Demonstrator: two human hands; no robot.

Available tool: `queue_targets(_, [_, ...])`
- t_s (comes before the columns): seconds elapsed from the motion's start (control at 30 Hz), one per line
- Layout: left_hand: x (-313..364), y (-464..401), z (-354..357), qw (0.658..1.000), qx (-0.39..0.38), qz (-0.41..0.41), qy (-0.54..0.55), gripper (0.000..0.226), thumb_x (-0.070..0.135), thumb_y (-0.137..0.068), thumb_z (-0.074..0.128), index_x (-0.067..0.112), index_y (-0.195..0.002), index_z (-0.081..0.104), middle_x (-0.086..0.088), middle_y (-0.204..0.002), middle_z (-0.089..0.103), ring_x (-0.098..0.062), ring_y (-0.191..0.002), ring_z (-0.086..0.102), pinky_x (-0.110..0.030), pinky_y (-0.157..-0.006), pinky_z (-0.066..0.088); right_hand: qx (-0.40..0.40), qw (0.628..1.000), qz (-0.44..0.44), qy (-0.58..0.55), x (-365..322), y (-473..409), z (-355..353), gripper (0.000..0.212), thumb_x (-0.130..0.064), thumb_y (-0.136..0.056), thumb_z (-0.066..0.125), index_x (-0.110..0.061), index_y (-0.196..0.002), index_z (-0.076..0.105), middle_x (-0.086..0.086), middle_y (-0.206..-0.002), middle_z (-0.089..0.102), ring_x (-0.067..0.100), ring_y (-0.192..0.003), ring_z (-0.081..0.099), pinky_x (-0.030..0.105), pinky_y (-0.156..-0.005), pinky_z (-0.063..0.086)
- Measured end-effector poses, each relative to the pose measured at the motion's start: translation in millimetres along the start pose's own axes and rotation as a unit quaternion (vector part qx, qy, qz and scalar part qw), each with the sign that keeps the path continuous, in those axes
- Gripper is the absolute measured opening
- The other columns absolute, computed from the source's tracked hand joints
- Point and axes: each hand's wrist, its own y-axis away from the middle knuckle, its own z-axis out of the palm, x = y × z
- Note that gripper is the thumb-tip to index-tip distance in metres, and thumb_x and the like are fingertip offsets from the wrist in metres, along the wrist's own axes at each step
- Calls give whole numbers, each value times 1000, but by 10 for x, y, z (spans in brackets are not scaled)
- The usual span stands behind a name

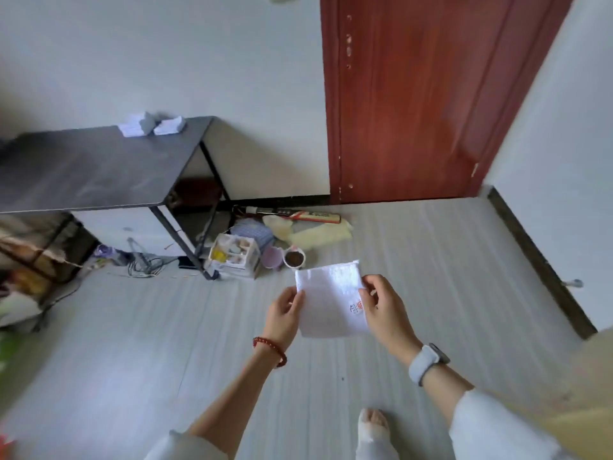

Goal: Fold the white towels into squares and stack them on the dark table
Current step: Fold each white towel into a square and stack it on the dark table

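- A white towel (326,298), folded to a rough square with a small red mark near its right edge, is held up in mid-air at lower centre of the frame, pinched at both sides.
- Two small stacks of folded white towels (152,125) sit at the far edge of the dark table (89,171), upper left.

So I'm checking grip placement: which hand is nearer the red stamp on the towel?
Right. The right hand pinches the towel edge beside the red stamp; the left hand holds the opposite edge, across the towel.
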Motion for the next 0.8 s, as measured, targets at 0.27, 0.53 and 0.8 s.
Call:
queue_targets(0.27, [-340,-1225,-1215,979,183,-15,-92,10,13,-88,57,6,-89,65,-2,-78,56,-19,-67,49,-26,-63,37,-109,990,-83,45,-790,-1320,1510,17,-18,-90,53,-10,-105,57,3,-99,65,25,-87,60,29,-66,40])
queue_targets(0.53, [-421,-2651,-2600,916,312,-58,-247,18,13,-91,52,4,-101,64,-12,-100,62,-36,-89,56,-34,-77,40,-167,967,-173,89,-1794,-2691,3110,22,-20,-92,51,-8,-109,58,9,-102,64,32,-88,60,38,-68,45])
queue_targets(0.8, [-954,-3481,-4353,881,384,-118,-249,20,18,-93,48,7,-105,61,-7,-105,60,-30,-90,57,-32,-75,39,-235,939,-226,108,-2819,-3425,4860,22,-28,-94,46,-17,-111,54,1,-103,67,32,-90,60,34,-63,38])
